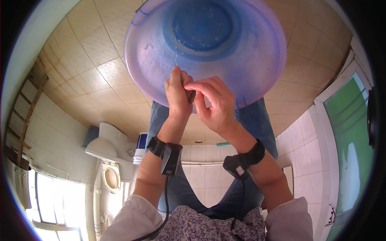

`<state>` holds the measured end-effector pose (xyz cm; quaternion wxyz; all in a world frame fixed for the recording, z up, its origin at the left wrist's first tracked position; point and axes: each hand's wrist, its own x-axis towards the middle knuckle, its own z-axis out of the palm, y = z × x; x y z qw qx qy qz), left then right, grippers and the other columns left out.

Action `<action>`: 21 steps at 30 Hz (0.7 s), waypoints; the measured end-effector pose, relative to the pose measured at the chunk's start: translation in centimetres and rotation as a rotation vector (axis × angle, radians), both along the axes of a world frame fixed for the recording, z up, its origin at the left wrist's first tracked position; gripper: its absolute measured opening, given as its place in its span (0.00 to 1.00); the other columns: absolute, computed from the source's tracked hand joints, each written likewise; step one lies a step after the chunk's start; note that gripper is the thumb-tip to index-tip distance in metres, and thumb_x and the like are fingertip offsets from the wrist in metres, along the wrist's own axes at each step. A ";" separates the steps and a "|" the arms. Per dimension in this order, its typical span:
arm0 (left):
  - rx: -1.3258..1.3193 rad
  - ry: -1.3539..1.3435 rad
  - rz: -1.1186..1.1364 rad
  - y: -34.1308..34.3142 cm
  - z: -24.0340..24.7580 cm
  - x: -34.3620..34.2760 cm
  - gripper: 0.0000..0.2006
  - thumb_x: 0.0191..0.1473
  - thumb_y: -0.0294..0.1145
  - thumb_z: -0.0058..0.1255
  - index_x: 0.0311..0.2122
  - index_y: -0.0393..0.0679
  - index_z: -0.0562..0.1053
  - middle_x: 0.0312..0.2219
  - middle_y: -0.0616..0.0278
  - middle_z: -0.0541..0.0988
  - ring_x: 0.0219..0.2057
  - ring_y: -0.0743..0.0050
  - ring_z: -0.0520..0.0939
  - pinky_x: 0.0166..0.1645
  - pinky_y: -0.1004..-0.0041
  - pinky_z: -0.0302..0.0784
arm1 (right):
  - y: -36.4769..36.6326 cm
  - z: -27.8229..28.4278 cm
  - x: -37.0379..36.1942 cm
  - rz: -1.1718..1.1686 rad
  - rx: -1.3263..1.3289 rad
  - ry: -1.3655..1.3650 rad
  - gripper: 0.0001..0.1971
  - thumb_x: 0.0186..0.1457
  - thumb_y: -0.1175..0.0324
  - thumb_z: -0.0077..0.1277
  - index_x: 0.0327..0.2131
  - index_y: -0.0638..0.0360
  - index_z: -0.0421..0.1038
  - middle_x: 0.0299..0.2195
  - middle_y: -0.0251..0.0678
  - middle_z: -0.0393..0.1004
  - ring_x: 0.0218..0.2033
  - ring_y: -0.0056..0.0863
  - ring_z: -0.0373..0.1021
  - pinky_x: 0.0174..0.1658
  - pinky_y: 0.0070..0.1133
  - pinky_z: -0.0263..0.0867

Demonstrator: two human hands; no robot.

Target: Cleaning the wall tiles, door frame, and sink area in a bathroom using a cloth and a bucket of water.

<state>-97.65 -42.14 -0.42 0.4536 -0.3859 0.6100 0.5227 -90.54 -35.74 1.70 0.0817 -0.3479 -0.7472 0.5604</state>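
Over the near part of a large purple translucent basin [277, 44] with a blue bottom, both my hands are close together. My left hand [177, 94] is closed around a small dark greenish-brown lump [189, 94], whose kind I cannot make out. The fingers of my right hand [217, 102] are curled and pinch at the lump's right side, close against the left fingers. A thin thread of water [176, 54] shows between the left thumb and the basin's bottom. Both hands look wet. Much of the lump is hidden by my fingers.
Black devices [172, 158] with cables are strapped to my wrists. My knees in jeans [257, 120] lie below the basin's near rim. Beige tiles [96, 52] surround it. A toilet [110, 178] and a blue-and-white bucket [140, 145] stand left, a green door [350, 116] right.
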 end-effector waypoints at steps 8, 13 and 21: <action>-0.042 -0.062 0.030 -0.9 0.4 0.2 0.20 0.52 0.40 0.33 0.11 0.47 0.54 0.06 0.68 0.54 0.06 0.80 0.54 0.10 0.79 0.44 | 1.7 0.7 0.1 -0.054 -0.019 0.046 0.09 0.39 0.82 0.43 0.26 0.57 0.69 0.24 0.35 0.70 0.25 0.32 0.66 0.27 0.24 0.62; -0.100 0.049 -0.191 -0.6 4.3 0.6 0.20 0.53 0.43 0.34 0.15 0.42 0.61 0.09 0.63 0.63 0.08 0.75 0.63 0.12 0.78 0.56 | 3.6 3.9 2.1 -0.103 -0.084 -0.008 0.09 0.41 0.82 0.42 0.27 0.58 0.69 0.24 0.36 0.70 0.25 0.34 0.66 0.26 0.23 0.62; -0.044 0.123 -0.294 1.4 13.1 0.5 0.21 0.53 0.46 0.36 0.13 0.45 0.59 0.09 0.66 0.60 0.07 0.79 0.58 0.10 0.79 0.50 | 8.0 14.6 3.8 0.046 -0.084 0.001 0.07 0.42 0.81 0.42 0.26 0.60 0.69 0.23 0.36 0.70 0.25 0.31 0.67 0.26 0.21 0.63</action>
